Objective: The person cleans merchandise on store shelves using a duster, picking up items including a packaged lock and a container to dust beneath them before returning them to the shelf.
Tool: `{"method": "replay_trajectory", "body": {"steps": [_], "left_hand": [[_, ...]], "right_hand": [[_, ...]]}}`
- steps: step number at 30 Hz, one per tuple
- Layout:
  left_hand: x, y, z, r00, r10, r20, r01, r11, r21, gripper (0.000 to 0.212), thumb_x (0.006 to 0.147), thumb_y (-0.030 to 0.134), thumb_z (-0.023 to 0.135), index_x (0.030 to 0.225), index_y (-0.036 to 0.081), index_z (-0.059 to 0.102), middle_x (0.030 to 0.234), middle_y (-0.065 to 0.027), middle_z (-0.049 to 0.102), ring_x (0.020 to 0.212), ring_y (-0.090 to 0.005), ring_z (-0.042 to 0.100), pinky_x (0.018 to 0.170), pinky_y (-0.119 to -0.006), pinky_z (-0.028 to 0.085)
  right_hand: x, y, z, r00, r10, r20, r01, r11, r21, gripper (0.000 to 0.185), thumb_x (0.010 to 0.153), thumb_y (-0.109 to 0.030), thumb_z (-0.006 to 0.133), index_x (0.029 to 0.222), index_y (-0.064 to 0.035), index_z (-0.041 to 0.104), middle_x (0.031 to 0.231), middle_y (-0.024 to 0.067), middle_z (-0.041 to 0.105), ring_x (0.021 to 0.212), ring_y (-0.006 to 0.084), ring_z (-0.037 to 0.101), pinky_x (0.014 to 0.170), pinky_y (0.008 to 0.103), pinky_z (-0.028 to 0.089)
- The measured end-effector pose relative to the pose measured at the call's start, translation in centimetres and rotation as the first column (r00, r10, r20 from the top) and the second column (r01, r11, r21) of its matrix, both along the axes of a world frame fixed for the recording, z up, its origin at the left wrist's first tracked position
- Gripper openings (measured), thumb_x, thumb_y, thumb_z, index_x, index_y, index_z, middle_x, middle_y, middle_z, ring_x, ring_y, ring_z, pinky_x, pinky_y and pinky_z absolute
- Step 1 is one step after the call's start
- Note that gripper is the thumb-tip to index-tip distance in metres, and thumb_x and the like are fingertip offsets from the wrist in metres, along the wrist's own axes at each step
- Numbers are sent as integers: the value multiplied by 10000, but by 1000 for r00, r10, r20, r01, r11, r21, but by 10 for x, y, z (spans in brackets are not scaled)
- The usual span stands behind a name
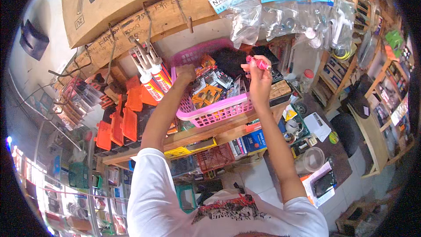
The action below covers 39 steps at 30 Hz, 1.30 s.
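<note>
A pink plastic basket (215, 110) stands on a wooden shelf before me, filled with small packaged goods, among them orange packets (207, 95) and clear-and-black blister packs (222, 79). My left hand (185, 73) is at the basket's left side, near its rim; its fingers are hard to make out, and whether it holds anything does not show. Above the basket's right end, my right hand (260, 72) is raised, its fingers closed around a small pink object (258, 62) with a dark tip, whose exact kind I cannot tell.
Silicone sealant tubes (156, 82) and orange-lidded boxes (130, 123) stand left of the basket. Metal hooks (180, 6) stick out from a wooden beam (200, 1) above. Clear plastic bags (246, 23) hang at upper right. A wooden block (280, 89) lies right of the basket.
</note>
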<state>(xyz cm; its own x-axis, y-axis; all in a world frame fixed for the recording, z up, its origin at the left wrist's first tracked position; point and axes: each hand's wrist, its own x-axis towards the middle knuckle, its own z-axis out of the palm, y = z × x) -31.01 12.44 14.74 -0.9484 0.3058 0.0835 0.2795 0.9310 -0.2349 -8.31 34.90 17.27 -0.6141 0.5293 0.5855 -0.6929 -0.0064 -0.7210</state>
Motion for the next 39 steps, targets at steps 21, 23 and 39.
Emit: {"method": "replay_trajectory", "body": {"steps": [21, 23, 39], "left_hand": [[57, -21, 41, 137, -942, 307, -934, -19, 357, 876, 745, 880, 352, 898, 35, 523, 760, -93, 484, 565, -200, 413, 543, -331, 378], [69, -13, 52, 154, -938, 312, -905, -8, 426, 873, 758, 871, 344, 926, 38, 544, 778, -89, 488, 592, -198, 427, 543, -326, 380], [213, -56, 86, 561, -801, -207, -596, -565, 571, 564, 935, 549, 420, 1109, 24, 534, 786, -69, 458, 636, -194, 425, 594, -343, 374]], "right_hand": [[-6, -2, -11, 997, 36, -71, -35, 999, 18, 277, 935, -44, 580, 1188, -26, 469, 1019, 72, 611, 895, 155, 653, 825, 298, 527], [-7, 1, -11, 997, 35, -74, -33, 999, 31, 274, 934, -41, 579, 1186, -27, 472, 1018, 72, 611, 895, 157, 654, 818, 297, 528], [-5, 3, -10, 997, 21, -80, -15, 997, 75, 279, 896, -106, 643, 1152, -45, 551, 906, 35, 646, 793, 84, 617, 684, 238, 502]]}}
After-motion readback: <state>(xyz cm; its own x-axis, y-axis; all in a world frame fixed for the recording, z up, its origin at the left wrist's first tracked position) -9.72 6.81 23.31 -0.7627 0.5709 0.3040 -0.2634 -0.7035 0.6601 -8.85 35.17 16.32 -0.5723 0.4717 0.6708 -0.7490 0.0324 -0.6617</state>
